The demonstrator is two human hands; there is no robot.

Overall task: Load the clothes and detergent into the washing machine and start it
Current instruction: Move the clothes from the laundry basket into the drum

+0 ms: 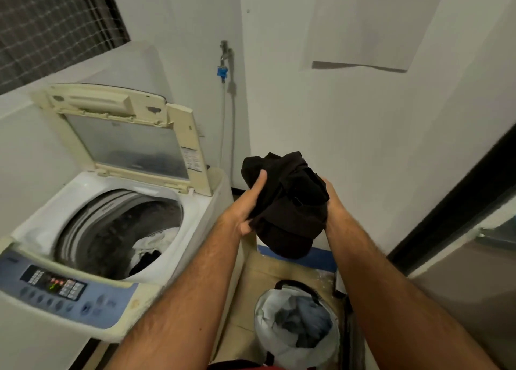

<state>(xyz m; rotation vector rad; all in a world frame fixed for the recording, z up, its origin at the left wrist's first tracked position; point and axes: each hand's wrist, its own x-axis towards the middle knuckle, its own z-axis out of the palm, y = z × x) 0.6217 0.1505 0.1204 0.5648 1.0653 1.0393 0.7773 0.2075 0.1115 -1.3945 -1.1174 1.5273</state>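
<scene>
A bundled black garment (pixel 287 202) hangs in the air to the right of the washing machine (pixel 195 202). My left hand (pixel 247 207) grips its left side, thumb on the front. My right hand (pixel 333 204) holds its right side, mostly hidden behind the cloth. The top-loader's lid (pixel 125 135) stands open. Inside the drum (pixel 117 230) lie white and dark clothes (pixel 152 246). The control panel (pixel 53 284) at the front shows lit red and green indicators. A laundry basket (pixel 296 322) on the floor below my hands holds light blue and white clothes.
A tap with a blue fitting and hose (pixel 223 68) is on the wall behind the machine. A sheet of paper (pixel 368 23) hangs on the right wall. A dark door frame (pixel 460 196) and a steel surface stand at the right. A blue strip (pixel 315 258) lies on the tiled floor.
</scene>
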